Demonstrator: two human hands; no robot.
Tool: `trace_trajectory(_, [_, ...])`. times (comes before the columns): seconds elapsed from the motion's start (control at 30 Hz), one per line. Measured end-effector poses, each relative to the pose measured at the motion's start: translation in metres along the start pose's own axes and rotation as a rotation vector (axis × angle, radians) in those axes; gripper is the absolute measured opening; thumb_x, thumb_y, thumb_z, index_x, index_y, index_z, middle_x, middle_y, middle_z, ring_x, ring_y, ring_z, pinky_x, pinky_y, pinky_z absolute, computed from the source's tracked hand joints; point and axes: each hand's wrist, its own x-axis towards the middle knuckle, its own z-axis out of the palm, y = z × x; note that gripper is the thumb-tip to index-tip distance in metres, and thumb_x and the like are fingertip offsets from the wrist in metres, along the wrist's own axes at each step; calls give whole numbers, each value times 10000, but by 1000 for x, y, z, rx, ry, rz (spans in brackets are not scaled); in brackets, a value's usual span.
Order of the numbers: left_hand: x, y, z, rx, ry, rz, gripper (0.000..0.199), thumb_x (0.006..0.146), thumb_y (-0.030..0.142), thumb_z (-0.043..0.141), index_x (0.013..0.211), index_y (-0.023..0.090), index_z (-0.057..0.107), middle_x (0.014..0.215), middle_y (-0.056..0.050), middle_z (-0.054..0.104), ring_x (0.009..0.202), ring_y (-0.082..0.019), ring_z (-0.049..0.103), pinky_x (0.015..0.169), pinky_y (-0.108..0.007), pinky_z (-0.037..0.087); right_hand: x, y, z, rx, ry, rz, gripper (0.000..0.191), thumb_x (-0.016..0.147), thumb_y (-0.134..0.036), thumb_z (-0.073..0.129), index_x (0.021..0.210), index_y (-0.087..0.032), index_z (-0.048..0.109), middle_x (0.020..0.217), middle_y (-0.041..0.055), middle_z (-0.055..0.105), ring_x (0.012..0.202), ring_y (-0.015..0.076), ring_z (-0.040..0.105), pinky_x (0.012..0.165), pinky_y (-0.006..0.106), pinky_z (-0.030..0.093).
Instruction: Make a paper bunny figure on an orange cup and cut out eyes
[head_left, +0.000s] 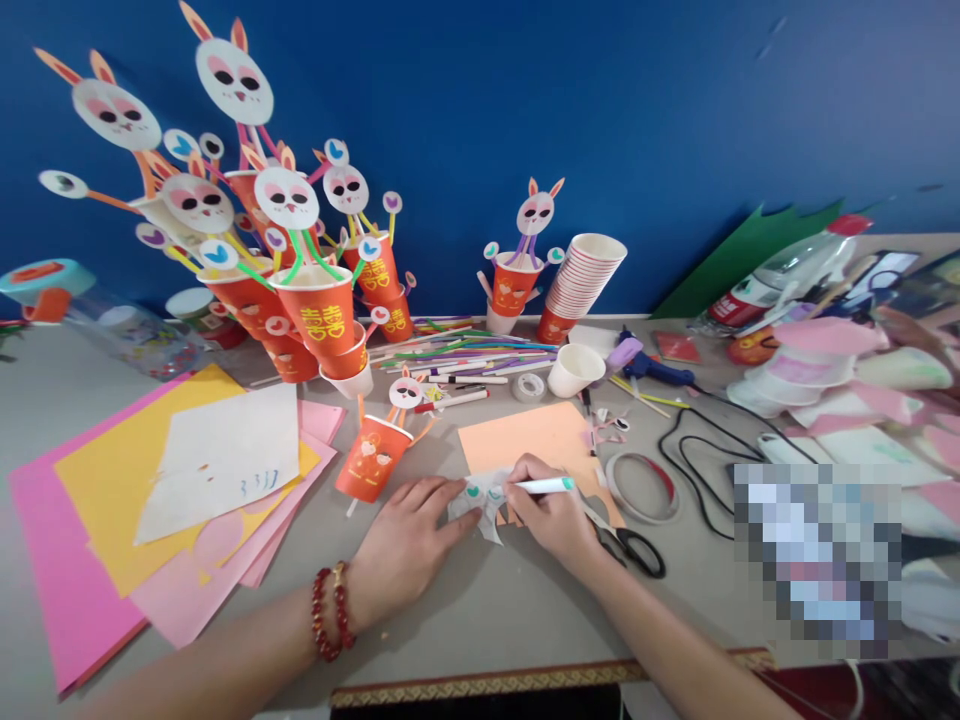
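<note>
My right hand (551, 515) grips a white marker (546, 486) with a green end, its tip side down on a small white paper scrap (486, 515). Two green heart shapes show on that scrap. My left hand (412, 535) lies on the table with fingers stretched out, thumb and fingertips pressing the scrap's left edge. Under and behind the scrap is a sheet of orange paper (529, 435). Black-handled scissors (634, 548) lie just right of my right hand. A small orange cup (371, 460) with a rabbit face leans beyond my left hand.
Orange cups with rabbit faces (315, 310) stand in stacks at the back left. Coloured paper sheets (90, 560) cover the left side. A tape roll (641, 488), a blue glue gun (652, 365) with its black cord, and a cup stack (585, 280) stand to the right.
</note>
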Motion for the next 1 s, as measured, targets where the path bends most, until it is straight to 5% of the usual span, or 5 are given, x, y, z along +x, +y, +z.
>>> trace_trajectory(1.0, [-1,0,0,1,8,-1,442,900,147,533,1320,286,550,1383,-100,525,1211,-284,481,960,-451,429,-2,-1,1,49,-3,26,186,840,-191,509,664,-222,457,509,-58,456,458,107,385,462,225,279])
